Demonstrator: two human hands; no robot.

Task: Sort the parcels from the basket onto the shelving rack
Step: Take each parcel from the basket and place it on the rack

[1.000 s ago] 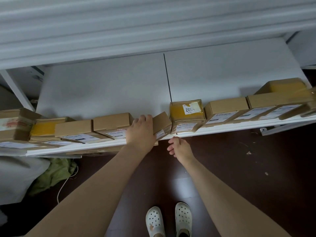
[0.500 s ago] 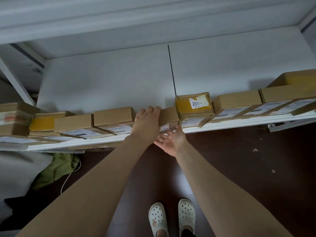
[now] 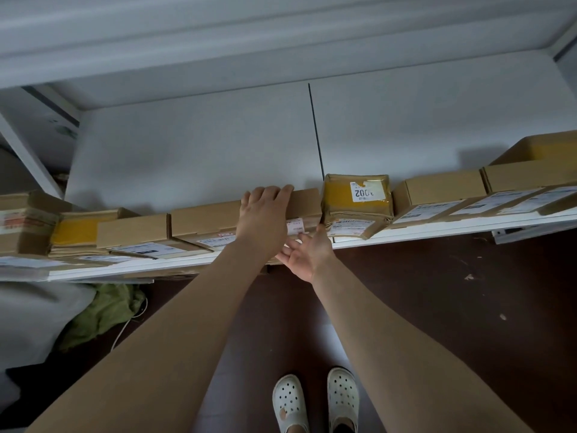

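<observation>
Left hand [image 3: 265,215] flat across the top of a brown cardboard parcel [image 3: 307,203], palm down, fingers straight and reaching to its far edge, nothing gripped. Right hand [image 3: 307,253] just below and in front, palm turned up, relaxed and uncurled, fingertips [image 3: 288,248] against the parcel's lower front beside a small white label. Parcel itself on the white shelf [image 3: 437,228] of the rack, at the front edge, close against a yellow-taped parcel [image 3: 356,200] marked "002" on its right. Left side hidden by the hand, with a longer cardboard box [image 3: 203,221] just beyond. Further right along the same shelf, a flat box [image 3: 437,190] with a white shipping label, then a larger carton [image 3: 537,160]. Further left, more small boxes [image 3: 131,229] in a row, white labels on their near faces. Below the shelf, dark brown floor [image 3: 468,307], a crumpled green cloth [image 3: 103,310] with a white cable [image 3: 125,328] beside it, and a pair of white perforated clogs [image 3: 315,401] at the bottom.
</observation>
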